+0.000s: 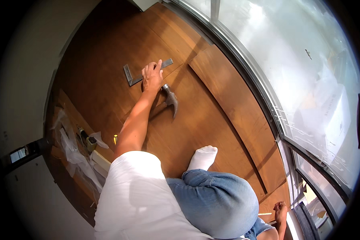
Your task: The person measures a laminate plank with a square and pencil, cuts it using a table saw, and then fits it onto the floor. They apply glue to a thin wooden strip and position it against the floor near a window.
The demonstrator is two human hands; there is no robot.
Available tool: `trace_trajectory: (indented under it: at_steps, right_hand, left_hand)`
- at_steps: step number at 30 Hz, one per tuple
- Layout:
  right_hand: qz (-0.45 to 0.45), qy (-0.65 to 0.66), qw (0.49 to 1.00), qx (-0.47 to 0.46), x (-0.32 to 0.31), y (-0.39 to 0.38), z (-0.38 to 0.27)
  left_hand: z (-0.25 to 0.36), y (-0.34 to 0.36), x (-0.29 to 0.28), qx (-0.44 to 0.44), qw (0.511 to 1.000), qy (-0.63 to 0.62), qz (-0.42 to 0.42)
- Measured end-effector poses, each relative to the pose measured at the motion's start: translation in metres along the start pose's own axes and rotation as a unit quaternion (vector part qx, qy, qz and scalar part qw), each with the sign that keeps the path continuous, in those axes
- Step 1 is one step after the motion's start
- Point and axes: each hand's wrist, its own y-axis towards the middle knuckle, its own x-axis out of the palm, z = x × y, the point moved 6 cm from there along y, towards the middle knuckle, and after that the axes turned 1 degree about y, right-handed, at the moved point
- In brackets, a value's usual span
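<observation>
My left hand [152, 76] reaches out over the wooden floor with its fingers curled on the long arm of a metal carpenter's square [128, 75]. A claw hammer [170, 99] lies just beside that hand, its handle partly hidden by my forearm. Down at the right edge, by the window frame, my right hand [280, 210] has its fingers bent; whether anything is in them I cannot make out. A thin light strip [265, 214] lies near it.
A long board [236, 112] lies along the glazed window [300, 52]. At left are plastic wrapping [70, 148], a drill-like tool [90, 142] and planks [102, 162] beside a pale wall [16, 80]. My socked foot [202, 156] rests on the floor [188, 128].
</observation>
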Motion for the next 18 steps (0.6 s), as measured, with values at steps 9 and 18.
trace_trajectory:
  at_steps: [9, 18]
  right_hand:
    - [-0.181, 0.028, 0.975, -0.124, 0.055, 0.064, -0.059]
    - [-0.284, -0.072, 0.856, -0.427, 0.106, 0.120, -0.299]
  left_hand:
    - [0.041, -0.143, -0.107, -0.092, 0.975, -0.154, 0.128]
    - [0.133, -0.404, -0.180, -0.340, 0.717, -0.567, -0.220]
